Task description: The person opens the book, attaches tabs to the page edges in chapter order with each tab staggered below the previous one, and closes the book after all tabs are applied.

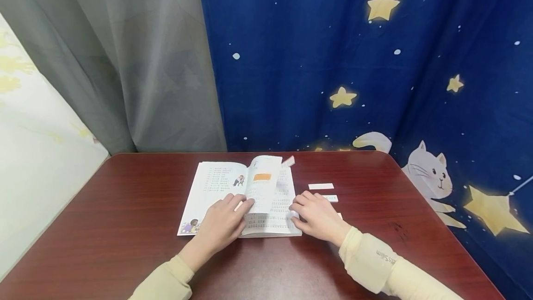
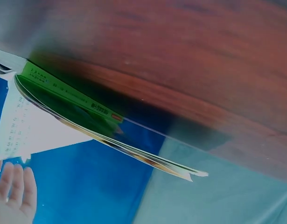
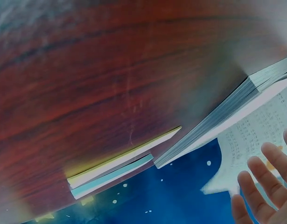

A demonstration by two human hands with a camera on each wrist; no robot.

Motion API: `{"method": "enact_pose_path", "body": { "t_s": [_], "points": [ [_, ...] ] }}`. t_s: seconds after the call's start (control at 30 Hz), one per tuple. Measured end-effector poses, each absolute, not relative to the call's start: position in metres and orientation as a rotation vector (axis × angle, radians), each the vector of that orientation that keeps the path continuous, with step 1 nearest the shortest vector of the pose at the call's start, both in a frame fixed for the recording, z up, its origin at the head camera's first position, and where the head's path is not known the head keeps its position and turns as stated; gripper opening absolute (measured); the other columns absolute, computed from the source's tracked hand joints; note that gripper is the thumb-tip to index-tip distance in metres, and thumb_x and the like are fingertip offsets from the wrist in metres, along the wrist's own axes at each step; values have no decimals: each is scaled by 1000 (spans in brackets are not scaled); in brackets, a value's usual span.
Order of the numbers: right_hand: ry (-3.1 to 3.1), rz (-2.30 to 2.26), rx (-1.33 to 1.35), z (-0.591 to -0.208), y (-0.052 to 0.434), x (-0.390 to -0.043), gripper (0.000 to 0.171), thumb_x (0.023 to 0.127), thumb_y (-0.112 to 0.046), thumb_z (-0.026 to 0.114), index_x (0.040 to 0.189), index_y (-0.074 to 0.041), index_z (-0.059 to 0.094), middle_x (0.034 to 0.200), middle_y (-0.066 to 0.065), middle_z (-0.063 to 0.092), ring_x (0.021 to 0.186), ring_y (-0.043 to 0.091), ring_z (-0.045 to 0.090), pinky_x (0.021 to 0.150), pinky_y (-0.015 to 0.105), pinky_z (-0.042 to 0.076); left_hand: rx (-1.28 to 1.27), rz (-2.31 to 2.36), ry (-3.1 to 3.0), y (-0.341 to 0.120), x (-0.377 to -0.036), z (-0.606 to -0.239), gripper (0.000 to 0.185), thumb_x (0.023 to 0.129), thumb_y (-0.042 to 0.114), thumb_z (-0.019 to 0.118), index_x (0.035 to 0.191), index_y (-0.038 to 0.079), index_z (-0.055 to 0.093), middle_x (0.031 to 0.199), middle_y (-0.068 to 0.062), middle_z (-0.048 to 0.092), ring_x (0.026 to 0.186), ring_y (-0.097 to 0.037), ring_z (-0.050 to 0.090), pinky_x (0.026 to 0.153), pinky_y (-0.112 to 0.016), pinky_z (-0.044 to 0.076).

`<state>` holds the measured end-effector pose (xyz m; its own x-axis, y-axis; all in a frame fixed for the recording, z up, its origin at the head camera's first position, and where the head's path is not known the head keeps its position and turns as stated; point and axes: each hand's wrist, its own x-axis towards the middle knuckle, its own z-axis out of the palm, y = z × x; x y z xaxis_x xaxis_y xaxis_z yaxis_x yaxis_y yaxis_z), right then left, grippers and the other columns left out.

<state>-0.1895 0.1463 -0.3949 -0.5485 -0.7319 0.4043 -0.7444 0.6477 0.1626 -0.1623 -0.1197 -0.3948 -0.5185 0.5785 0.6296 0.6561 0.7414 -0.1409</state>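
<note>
An open book (image 1: 216, 179) lies on the table, its green back cover (image 2: 68, 93) showing from below in the left wrist view. One page (image 1: 262, 193) with an orange block stands curved above the right-hand pages. My left hand (image 1: 222, 221) lies over the lower middle of the book, fingertips at that page's lower left edge; the left wrist view shows its fingers fairly straight. At the book's right edge rests my right hand (image 1: 318, 214), fingers lightly bent and holding nothing visible. A small printed slip (image 1: 288, 162) sticks out past the raised page's top right.
White strips, one blank strip (image 1: 320, 186) and one printed strip (image 1: 331, 198), lie right of the book. A third strip (image 1: 340, 215) is partly hidden by the right hand. Grey curtain (image 1: 166, 59) and blue starry curtain (image 1: 291, 59) hang behind the reddish-brown table (image 1: 116, 216).
</note>
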Motion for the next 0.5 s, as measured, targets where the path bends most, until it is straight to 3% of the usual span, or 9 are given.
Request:
{"method": "enact_pose_path", "body": {
  "t_s": [0.13, 0.27, 0.37, 0.5],
  "points": [
    [-2437, 30, 1159, -396, 145, -190, 18, 77, -29, 61, 89, -17, 66, 85, -5, 55, 79, 13, 47, 60, 29, 38, -842, -120, -2253, -125, -161, -392, 58, 65, 8, 58, 122, 8, 48, 116, -12, 49, 98, -29, 48, 69, -41, 41],
    [-2437, 24, 1163, -396, 144, -191, 18, 77, -30, 61, 89, -16, 66, 86, -4, 55, 78, 13, 47, 59, 28, 38, -771, -51, -2277, -132, -161, -391, 74, 63, 5, 60, 133, 8, 36, 133, -15, 35, 121, -31, 31, 86, -50, 30],
    [-2438, 22, 1160, -396, 144, -192, 18, 77, -30, 61, 89, -17, 66, 86, -4, 56, 78, 14, 47, 59, 28, 39, -739, -22, -2300, -137, -160, -391, 78, 63, 7, 61, 135, 9, 32, 136, -15, 30, 125, -31, 25, 91, -53, 24],
    [-2449, 27, 1157, -395, 144, -193, 18, 77, -29, 62, 89, -17, 66, 86, -5, 56, 79, 13, 47, 59, 28, 39, -685, -11, -2325, -144, -160, -393, 78, 64, 12, 63, 135, 9, 32, 135, -14, 32, 123, -31, 27, 91, -55, 23]
  ]
}}
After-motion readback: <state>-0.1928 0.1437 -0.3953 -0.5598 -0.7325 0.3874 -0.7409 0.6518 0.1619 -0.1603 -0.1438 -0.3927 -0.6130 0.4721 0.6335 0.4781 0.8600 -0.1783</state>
